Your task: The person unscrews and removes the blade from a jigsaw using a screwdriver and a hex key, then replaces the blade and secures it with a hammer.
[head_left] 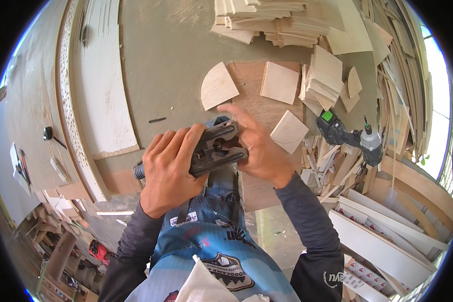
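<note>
A black jigsaw [214, 151] is held in front of my body, tipped over so its forked base plate faces up. My left hand [171, 163] wraps around its rear part, near the ridged cord sleeve [139, 171]. At the forked front end, my right hand [259, 148] closes around the tool, one finger stretched out past it. The fingers behind the tool are hidden. Beyond the hands lie a plywood piece with a rounded side [219, 86] and a square plywood piece [280, 82]. A thin dark strip [157, 120] rests on the table to the left.
Stacked plywood pieces [282, 20] sit at the far side, with another pile [323, 75] at right. A cordless drill [352, 136] lies near the offcuts [337, 168]. Long boards [103, 85] and a tape measure [48, 133] are on the left. White panels [382, 241] lean lower right.
</note>
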The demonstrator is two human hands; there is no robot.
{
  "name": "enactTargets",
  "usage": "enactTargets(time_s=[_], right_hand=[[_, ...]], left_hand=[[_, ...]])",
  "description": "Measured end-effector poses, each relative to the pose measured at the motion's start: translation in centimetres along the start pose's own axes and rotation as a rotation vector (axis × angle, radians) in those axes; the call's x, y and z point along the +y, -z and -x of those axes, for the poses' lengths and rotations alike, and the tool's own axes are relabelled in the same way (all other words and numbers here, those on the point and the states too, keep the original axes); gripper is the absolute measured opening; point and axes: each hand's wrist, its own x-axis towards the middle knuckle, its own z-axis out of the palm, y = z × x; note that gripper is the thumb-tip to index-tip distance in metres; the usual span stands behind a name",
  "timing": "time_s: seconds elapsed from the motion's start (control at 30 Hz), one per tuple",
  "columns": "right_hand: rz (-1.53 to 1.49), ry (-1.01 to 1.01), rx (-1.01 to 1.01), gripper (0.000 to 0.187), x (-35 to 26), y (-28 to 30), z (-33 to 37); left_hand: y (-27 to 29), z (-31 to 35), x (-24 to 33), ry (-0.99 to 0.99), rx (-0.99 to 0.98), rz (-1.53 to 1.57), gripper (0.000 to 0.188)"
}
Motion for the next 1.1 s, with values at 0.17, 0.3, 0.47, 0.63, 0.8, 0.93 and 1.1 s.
enactTargets(time_s=[0.17, 0.3, 0.47, 0.63, 0.8, 0.93, 1.1], right_hand=[[-0.032, -0.017, 0.026, 0.056, 0.5, -1.1, 0.7], [-0.073, 0.040, 0.078, 0.059, 0.7, -1.5, 1.5], [-0.228, 0.032, 0.132, 0.059, 1.9, -3.3, 2.8], [-0.220, 0.029, 0.174, 0.069, 1.0, -3.6, 2.7], [-0.202, 0.011, 0.184, 0.086, 0.8, -3.4, 2.7], [-0.207, -0.039, 0.191, 0.090, 0.6, -3.6, 2.9], [-0.202, -0.055, 0.193, 0.092, 0.7, -3.7, 3.1]], left_hand=[[1.6, -0.3, 0.2, -0.006, -0.164, -0.034, 0.082], [4.1, -0.8, -1.0, 0.059, -0.142, 0.313, 0.070], [5.3, -2.4, -10.4, 0.243, -0.102, 0.213, 0.030], [1.0, -1.6, -16.7, 0.094, -0.425, -0.013, 0.026], [-2.6, -0.3, -18.1, -0.100, -0.395, -0.155, 0.032], [-3.5, 0.9, -19.2, -0.063, -0.371, -0.091, 0.032], [-2.7, 0.0, -17.4, 0.357, -0.395, 0.166, 0.030]])
